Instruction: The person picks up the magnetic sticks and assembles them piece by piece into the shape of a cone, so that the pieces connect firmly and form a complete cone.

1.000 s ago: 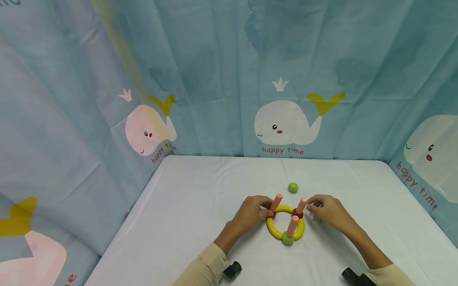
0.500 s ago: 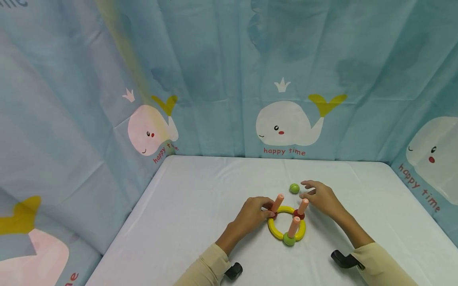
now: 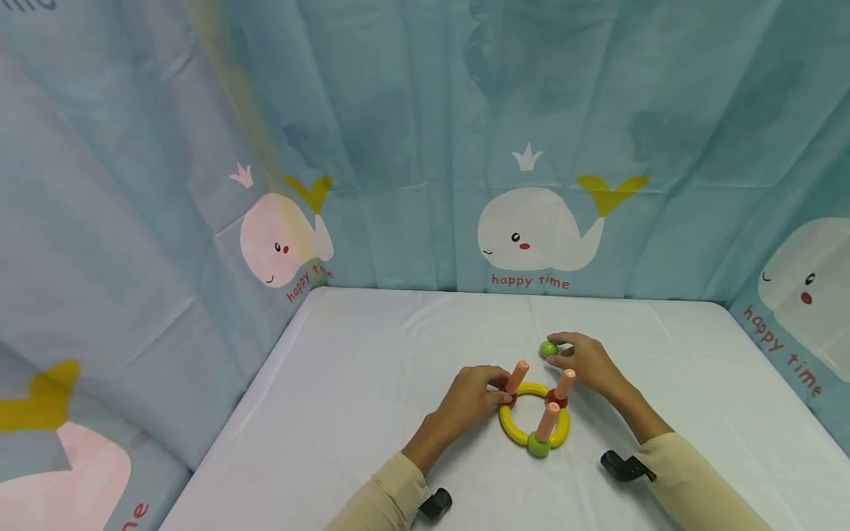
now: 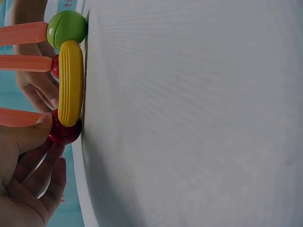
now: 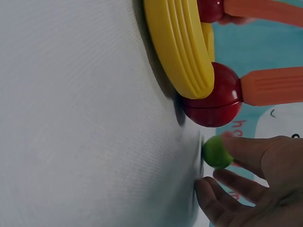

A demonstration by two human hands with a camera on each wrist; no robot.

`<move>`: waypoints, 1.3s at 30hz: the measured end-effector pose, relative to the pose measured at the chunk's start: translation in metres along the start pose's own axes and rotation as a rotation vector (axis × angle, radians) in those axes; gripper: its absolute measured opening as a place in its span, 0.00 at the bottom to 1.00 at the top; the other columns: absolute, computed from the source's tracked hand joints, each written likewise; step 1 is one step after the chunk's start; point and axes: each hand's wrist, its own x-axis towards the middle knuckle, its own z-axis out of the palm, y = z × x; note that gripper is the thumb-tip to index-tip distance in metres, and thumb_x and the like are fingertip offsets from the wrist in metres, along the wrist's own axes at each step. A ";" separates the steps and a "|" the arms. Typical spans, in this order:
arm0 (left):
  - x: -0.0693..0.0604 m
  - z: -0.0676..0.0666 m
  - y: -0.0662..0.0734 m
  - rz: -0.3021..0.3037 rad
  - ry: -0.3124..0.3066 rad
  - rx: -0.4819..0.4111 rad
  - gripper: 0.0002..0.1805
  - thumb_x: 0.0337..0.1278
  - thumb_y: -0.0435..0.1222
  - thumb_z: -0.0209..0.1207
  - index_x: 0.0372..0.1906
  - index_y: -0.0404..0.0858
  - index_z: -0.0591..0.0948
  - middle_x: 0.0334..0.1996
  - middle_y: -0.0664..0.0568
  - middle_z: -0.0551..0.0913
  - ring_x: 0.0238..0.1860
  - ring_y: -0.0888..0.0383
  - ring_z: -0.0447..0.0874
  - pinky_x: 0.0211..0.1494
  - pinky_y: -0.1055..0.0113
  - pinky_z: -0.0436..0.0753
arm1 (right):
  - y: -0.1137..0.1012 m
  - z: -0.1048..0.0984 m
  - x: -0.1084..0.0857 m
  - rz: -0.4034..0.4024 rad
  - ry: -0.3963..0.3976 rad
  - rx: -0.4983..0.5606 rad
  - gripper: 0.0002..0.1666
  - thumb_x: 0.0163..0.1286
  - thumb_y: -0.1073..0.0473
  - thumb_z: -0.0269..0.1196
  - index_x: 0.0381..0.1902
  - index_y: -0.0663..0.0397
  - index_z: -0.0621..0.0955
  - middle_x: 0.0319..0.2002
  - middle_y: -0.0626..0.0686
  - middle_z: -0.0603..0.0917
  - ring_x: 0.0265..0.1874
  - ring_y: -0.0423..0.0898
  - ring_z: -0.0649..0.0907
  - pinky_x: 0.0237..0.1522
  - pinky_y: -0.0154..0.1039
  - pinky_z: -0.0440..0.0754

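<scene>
A ring of curved yellow pieces (image 3: 508, 428) lies on the white table, joined by two red balls and one green ball (image 3: 538, 445). From each joining ball rises an orange stick (image 3: 547, 422). My left hand (image 3: 470, 398) pinches the left red ball (image 4: 65, 133) between thumb and fingers at the foot of its stick. Beyond the ring, my right hand (image 3: 588, 361) has its thumb and index finger around a loose green ball (image 3: 547, 349). In the right wrist view the thumb covers part of that green ball (image 5: 217, 152).
The white-covered table (image 3: 372, 354) reaches back to a blue curtain (image 3: 398, 147) printed with whales. Black wrist-worn devices sit at both cuffs, the left one (image 3: 436, 504) and the right one (image 3: 623, 466) close above the cloth.
My right hand has moved away from the right red ball, back and leftward to the loose green ball, and its fingers have closed around it. The left hand has stayed on its red ball.
</scene>
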 end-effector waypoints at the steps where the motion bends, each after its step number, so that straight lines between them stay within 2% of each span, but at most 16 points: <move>1: 0.000 0.000 0.000 0.001 0.001 0.002 0.15 0.64 0.37 0.73 0.55 0.46 0.90 0.46 0.62 0.91 0.48 0.68 0.87 0.58 0.71 0.84 | 0.001 0.001 0.001 -0.007 0.002 0.001 0.27 0.72 0.60 0.71 0.65 0.64 0.82 0.62 0.67 0.84 0.52 0.62 0.87 0.50 0.55 0.89; 9: 0.000 0.002 0.000 -0.002 0.004 -0.003 0.15 0.63 0.37 0.73 0.54 0.46 0.90 0.47 0.62 0.91 0.48 0.68 0.87 0.57 0.71 0.84 | 0.007 0.002 0.003 -0.025 0.050 -0.003 0.20 0.72 0.61 0.70 0.58 0.64 0.84 0.55 0.65 0.88 0.52 0.63 0.88 0.53 0.59 0.87; 15: 0.000 0.002 0.000 -0.004 0.005 -0.006 0.15 0.63 0.37 0.73 0.55 0.46 0.90 0.47 0.62 0.91 0.48 0.68 0.87 0.57 0.70 0.84 | 0.009 0.002 -0.001 -0.016 0.042 -0.013 0.25 0.72 0.60 0.71 0.62 0.68 0.82 0.55 0.66 0.87 0.52 0.63 0.87 0.54 0.59 0.86; 21: -0.001 0.001 0.000 0.004 0.010 -0.005 0.15 0.64 0.37 0.73 0.54 0.45 0.90 0.46 0.62 0.91 0.48 0.68 0.87 0.57 0.69 0.84 | 0.008 -0.003 -0.013 -0.017 0.040 -0.048 0.26 0.71 0.59 0.72 0.61 0.70 0.83 0.55 0.67 0.86 0.50 0.61 0.86 0.54 0.59 0.86; 28: 0.000 0.001 -0.002 0.012 0.019 -0.007 0.15 0.64 0.38 0.73 0.54 0.45 0.90 0.45 0.61 0.91 0.49 0.67 0.86 0.59 0.67 0.84 | 0.001 -0.012 -0.038 -0.048 0.080 -0.012 0.24 0.74 0.58 0.69 0.63 0.63 0.82 0.54 0.63 0.87 0.56 0.64 0.85 0.55 0.62 0.84; 30: 0.000 0.001 -0.002 0.013 0.020 -0.006 0.15 0.64 0.38 0.73 0.54 0.45 0.90 0.46 0.61 0.91 0.50 0.67 0.86 0.60 0.66 0.84 | -0.001 -0.015 -0.045 -0.052 0.094 0.013 0.23 0.75 0.59 0.68 0.65 0.61 0.81 0.55 0.62 0.88 0.57 0.64 0.85 0.53 0.59 0.87; 34: -0.001 0.001 -0.002 0.013 0.021 -0.001 0.14 0.64 0.38 0.73 0.54 0.45 0.90 0.46 0.61 0.91 0.50 0.66 0.86 0.61 0.65 0.84 | -0.008 -0.022 -0.059 -0.073 0.138 0.063 0.26 0.77 0.55 0.68 0.68 0.59 0.79 0.57 0.61 0.87 0.55 0.61 0.86 0.45 0.42 0.90; 37: -0.002 0.000 -0.001 0.010 0.021 -0.001 0.15 0.64 0.38 0.73 0.54 0.45 0.90 0.46 0.61 0.91 0.49 0.66 0.86 0.60 0.66 0.84 | -0.014 -0.028 -0.069 -0.105 0.186 0.089 0.29 0.79 0.51 0.66 0.70 0.58 0.77 0.57 0.59 0.87 0.51 0.54 0.87 0.43 0.32 0.87; 39: -0.002 0.000 -0.001 0.007 0.019 -0.003 0.15 0.64 0.38 0.73 0.54 0.45 0.90 0.46 0.60 0.91 0.49 0.66 0.86 0.60 0.66 0.84 | -0.018 -0.031 -0.075 -0.129 0.219 0.106 0.29 0.79 0.50 0.66 0.71 0.57 0.77 0.56 0.58 0.87 0.48 0.47 0.88 0.43 0.29 0.86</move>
